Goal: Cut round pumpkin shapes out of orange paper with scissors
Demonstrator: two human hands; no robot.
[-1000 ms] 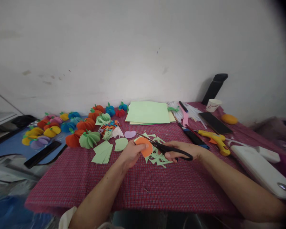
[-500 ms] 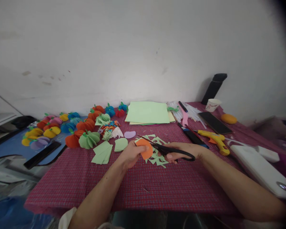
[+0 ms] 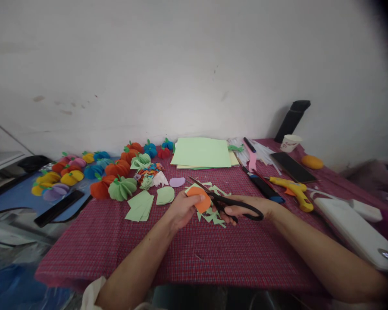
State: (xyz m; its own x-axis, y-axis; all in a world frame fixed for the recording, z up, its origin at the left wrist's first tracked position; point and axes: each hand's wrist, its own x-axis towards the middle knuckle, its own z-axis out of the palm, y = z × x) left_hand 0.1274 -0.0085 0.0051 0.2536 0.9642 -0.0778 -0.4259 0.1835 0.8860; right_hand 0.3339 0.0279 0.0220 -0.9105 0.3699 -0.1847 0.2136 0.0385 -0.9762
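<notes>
Between the thumb and fingers of my left hand (image 3: 183,210) is a rounded piece of orange paper (image 3: 198,199). My right hand (image 3: 234,209) grips black-handled scissors (image 3: 226,200), whose blades point up and left along the far edge of the orange paper. Green paper scraps (image 3: 213,217) lie beneath and behind both hands. Left of my left hand are a stack of rounded green paper pieces (image 3: 165,195), several green paper rectangles (image 3: 140,206) and a purple paper piece (image 3: 177,182).
Several paper pumpkins (image 3: 123,188) crowd the left side. Green sheets (image 3: 203,153) lie by the wall. On the right are a yellow glue gun (image 3: 289,189), a phone (image 3: 292,167), a paper cup (image 3: 290,143), a cutter (image 3: 261,186) and a white device (image 3: 355,228).
The orange paper has turned slightly in my left hand. The scissors have shifted a little, with the blades angled more steeply. The camera view has moved slightly left.
</notes>
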